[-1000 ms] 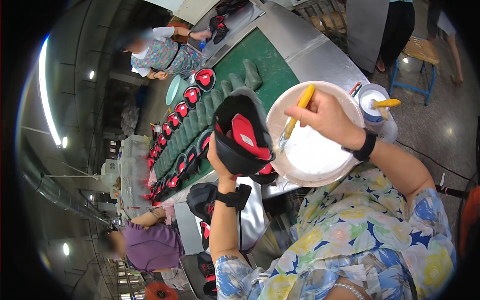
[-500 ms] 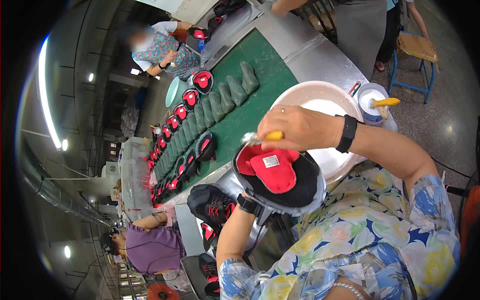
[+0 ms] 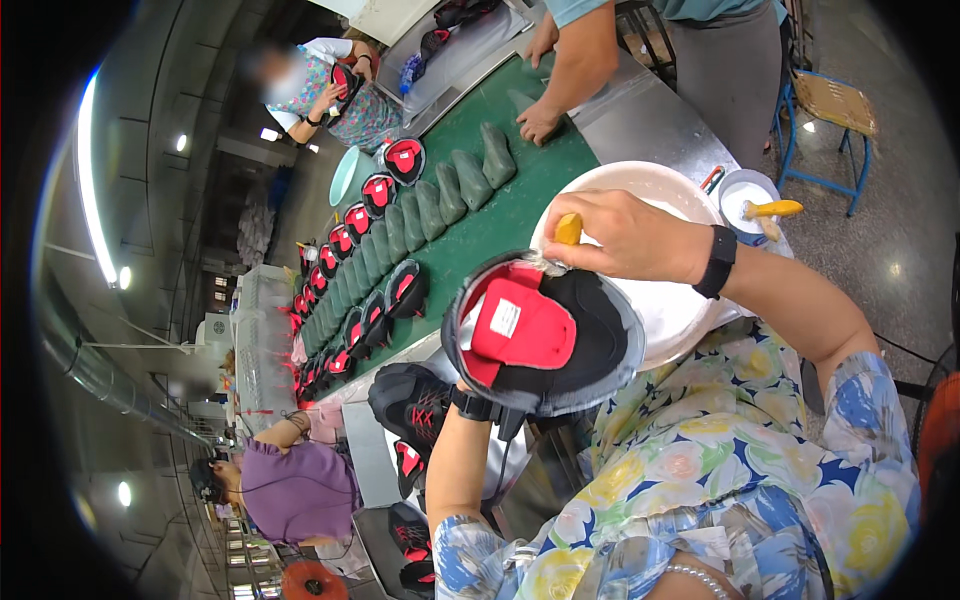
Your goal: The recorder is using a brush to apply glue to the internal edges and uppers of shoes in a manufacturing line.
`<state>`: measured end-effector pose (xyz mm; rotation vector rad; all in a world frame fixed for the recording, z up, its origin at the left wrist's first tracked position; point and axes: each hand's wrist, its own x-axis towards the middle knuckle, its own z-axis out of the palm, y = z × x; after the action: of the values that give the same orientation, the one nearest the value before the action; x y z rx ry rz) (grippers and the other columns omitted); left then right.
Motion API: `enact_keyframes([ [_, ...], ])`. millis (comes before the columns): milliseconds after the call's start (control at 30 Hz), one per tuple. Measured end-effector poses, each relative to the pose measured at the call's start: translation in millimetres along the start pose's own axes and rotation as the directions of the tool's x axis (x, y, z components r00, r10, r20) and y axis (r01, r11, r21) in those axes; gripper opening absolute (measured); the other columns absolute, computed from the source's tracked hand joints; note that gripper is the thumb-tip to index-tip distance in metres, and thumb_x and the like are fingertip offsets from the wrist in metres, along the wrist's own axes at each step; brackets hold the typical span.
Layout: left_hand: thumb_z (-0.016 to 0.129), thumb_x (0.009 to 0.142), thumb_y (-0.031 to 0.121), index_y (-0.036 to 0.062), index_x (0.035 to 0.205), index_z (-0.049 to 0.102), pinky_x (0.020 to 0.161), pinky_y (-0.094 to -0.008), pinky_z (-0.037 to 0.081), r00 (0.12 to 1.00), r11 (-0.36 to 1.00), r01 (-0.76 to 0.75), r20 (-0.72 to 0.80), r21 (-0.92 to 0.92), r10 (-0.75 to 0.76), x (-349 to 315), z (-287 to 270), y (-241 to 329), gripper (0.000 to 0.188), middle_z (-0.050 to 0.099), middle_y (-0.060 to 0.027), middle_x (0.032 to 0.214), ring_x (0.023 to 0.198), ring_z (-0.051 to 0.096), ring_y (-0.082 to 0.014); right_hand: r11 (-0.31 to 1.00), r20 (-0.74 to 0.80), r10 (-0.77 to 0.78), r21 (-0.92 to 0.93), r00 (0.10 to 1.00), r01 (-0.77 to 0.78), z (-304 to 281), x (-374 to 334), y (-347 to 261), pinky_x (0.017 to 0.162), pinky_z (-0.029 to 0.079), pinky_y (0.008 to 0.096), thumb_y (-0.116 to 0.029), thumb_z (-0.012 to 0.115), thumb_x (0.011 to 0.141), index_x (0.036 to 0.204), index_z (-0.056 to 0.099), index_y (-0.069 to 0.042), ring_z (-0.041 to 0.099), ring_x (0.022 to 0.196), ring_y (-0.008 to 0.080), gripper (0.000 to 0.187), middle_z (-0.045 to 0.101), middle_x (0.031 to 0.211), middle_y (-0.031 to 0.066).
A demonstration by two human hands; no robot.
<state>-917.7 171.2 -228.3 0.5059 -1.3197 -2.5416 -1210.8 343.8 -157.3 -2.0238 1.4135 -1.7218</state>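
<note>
A black shoe upper [image 3: 590, 340] with a red tongue and a white label is tipped with its opening toward me. My left hand [image 3: 462, 386] holds it up from beneath, and most of its fingers are hidden behind the upper. Pinched in my right hand [image 3: 625, 235] is a brush with a yellow handle [image 3: 569, 229]. Its pale bristles touch the upper's far rim. Just behind my right hand stands a wide pale basin [image 3: 590, 178] of white liquid.
Beside the basin a small tub [image 3: 738, 188] holds white liquid and another yellow-handled brush [image 3: 775, 208]. Grey-green shoe lasts [image 3: 450, 195] and more uppers [image 3: 403, 288] line the green belt [image 3: 470, 255]. A black shoe [image 3: 410, 405] lies left. A co-worker's arm [image 3: 580, 65] reaches over the belt.
The brush has moved right along the upper's rim and its handle now points upward. My left hand has shifted the upper slightly left. A co-worker's hands have come over the belt's far end.
</note>
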Motion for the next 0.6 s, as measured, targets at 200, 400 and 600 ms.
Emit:
enact_keyframes([
  [200, 0.062, 0.097, 0.021, 0.0115, 0.139, 0.050, 0.105, -0.0406, 0.047, 0.957, 0.973, -0.004, -0.281, 0.230, 0.071, -22, -55, -4, 0.045, 0.052, -0.0098, 0.144, 0.129, 0.052, -0.0266, 0.976, 0.107, 0.215, -0.054, 0.971, -0.210, -15, -6, -8, 0.064, 0.048, 0.0422, -0.020, 0.070, 0.090, 0.090, 0.056, -0.001, 0.063, 0.070, 0.0357, 0.024, 0.063, 0.073, 0.0170],
  [400, 0.064, 0.095, 0.014, 0.0129, 0.135, 0.053, 0.102, -0.0390, 0.050, 0.781, 0.908, 0.013, -0.572, 0.418, 0.252, 3, -128, 43, 0.042, 0.054, -0.0063, 0.141, 0.126, 0.055, -0.0242, 0.939, -0.161, 0.337, -0.005, 0.928, -0.343, -18, -26, -8, 0.074, 0.051, 0.0327, -0.012, 0.073, 0.087, 0.090, 0.063, -0.002, 0.067, 0.078, 0.0234, 0.015, 0.067, 0.083, 0.0115],
  [600, 0.064, 0.093, 0.004, 0.0130, 0.131, 0.051, 0.098, -0.0350, 0.051, 0.546, 0.931, -0.239, -0.754, 0.278, 0.365, 18, -199, 22, 0.041, 0.057, -0.0030, 0.134, 0.118, 0.059, -0.0188, 0.653, 0.000, 0.720, 0.341, 0.694, -0.677, -3, -69, 8, 0.075, 0.050, 0.0265, -0.003, 0.070, 0.088, 0.093, 0.060, 0.000, 0.064, 0.082, 0.0142, 0.012, 0.064, 0.090, 0.0074],
])
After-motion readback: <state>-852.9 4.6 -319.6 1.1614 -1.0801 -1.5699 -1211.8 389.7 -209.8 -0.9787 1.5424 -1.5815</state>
